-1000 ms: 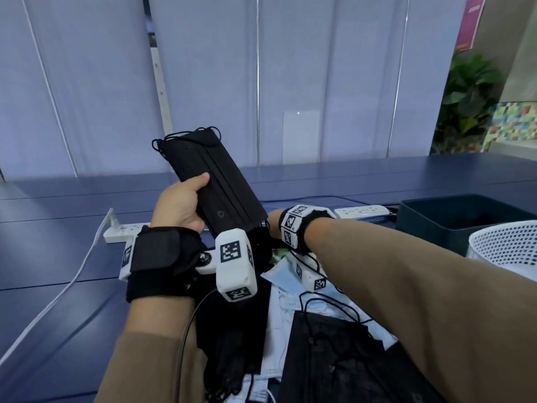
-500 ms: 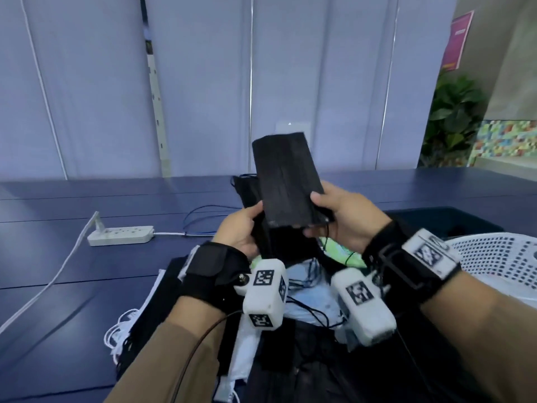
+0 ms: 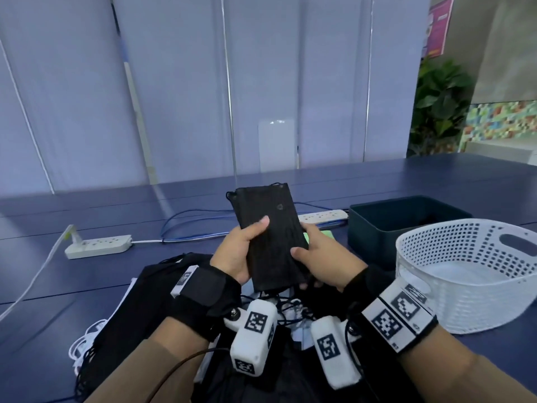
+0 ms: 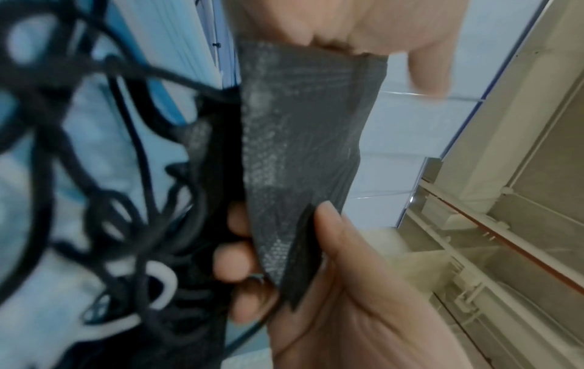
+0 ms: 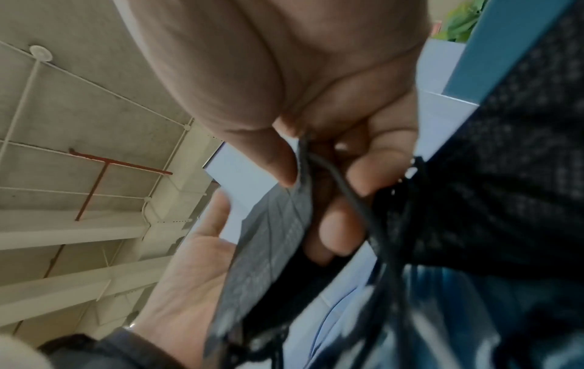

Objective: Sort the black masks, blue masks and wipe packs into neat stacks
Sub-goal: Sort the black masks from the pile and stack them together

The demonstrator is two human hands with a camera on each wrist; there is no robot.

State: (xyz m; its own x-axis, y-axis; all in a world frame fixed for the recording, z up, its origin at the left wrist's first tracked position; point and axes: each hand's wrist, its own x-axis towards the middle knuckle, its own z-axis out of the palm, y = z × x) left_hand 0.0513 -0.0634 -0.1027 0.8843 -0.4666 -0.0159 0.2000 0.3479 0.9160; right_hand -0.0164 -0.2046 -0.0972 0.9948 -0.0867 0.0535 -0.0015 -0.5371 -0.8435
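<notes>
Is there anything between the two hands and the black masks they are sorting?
Nothing visible. The left hand and right hand both grip the black masks directly, thumbs on the front, fingers behind, holding them up above the pile on the table.

No words or numbers are readable in these pictures. A pink poster (image 3: 438,27) is hanging on the wall at the top right of the head view, and it is carrying some print, but the letters are too small and blurred to read. Black and white square code patterns are showing on the white wrist bands (image 3: 397,312) and on the white camera blocks (image 3: 253,335) below the wrists; they are codes, not letters. A small dark emblem (image 3: 278,207) is showing on the black mask (image 3: 273,239), but its shape is not clear. In both wrist views, nothing written is showing.
</notes>
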